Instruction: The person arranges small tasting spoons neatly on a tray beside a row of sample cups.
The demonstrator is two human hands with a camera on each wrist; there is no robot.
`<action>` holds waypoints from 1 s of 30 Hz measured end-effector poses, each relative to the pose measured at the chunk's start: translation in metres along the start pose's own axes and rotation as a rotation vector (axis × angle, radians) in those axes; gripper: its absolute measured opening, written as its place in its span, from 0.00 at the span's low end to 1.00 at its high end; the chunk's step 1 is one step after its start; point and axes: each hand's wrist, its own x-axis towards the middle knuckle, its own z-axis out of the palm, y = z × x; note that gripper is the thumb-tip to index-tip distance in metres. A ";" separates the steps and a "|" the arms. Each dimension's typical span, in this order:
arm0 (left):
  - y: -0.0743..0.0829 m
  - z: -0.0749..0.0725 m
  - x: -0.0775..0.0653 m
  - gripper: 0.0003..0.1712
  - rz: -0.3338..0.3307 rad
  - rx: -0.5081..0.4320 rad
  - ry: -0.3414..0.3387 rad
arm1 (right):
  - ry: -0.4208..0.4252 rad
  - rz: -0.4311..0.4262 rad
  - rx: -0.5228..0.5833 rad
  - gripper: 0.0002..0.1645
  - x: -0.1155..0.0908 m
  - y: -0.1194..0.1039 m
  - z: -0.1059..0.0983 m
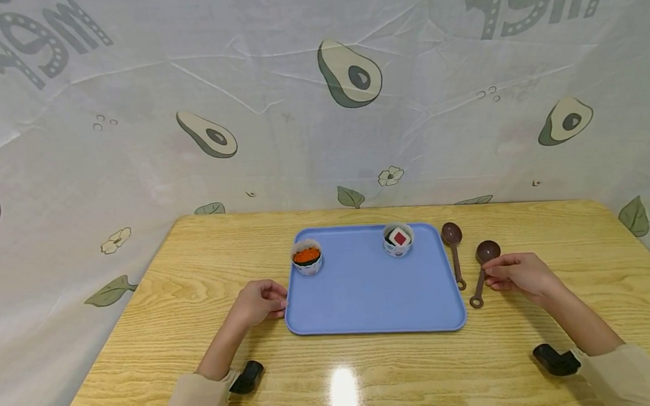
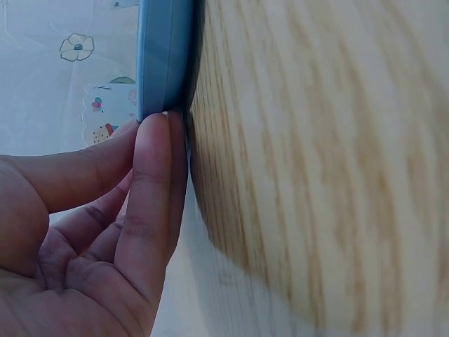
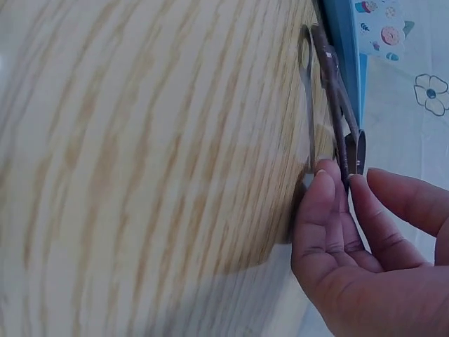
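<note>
A blue tray (image 1: 372, 292) lies on the wooden table. At its left edge, the left hand (image 1: 260, 301) pinches the rim, thumb at the top and fingers against the side (image 2: 165, 77). To the tray's right, the right hand (image 1: 521, 273) pinches a brown measuring spoon (image 1: 487, 251) by its handle, bowl pointing away. In the right wrist view, that spoon's handle (image 3: 330, 77) runs up from between thumb and fingers, its reflection beside it on the tabletop. A second brown measuring spoon (image 1: 451, 234) leans or lies along the tray's right edge.
On the tray stand two paper cups, one with an orange-topped sushi piece (image 1: 307, 256) at the left, one with a white sushi piece (image 1: 399, 236) at the back right. Behind the wooden table (image 1: 223, 244) hangs a curtain (image 1: 278, 126) printed with avocados.
</note>
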 end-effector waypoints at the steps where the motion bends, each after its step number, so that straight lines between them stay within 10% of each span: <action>1: 0.000 0.000 0.000 0.08 0.000 0.000 -0.001 | 0.003 -0.004 0.000 0.14 0.000 0.000 0.000; 30: -0.008 0.003 0.002 0.08 0.020 -0.018 0.021 | 0.021 -0.107 -0.084 0.13 -0.008 -0.015 -0.005</action>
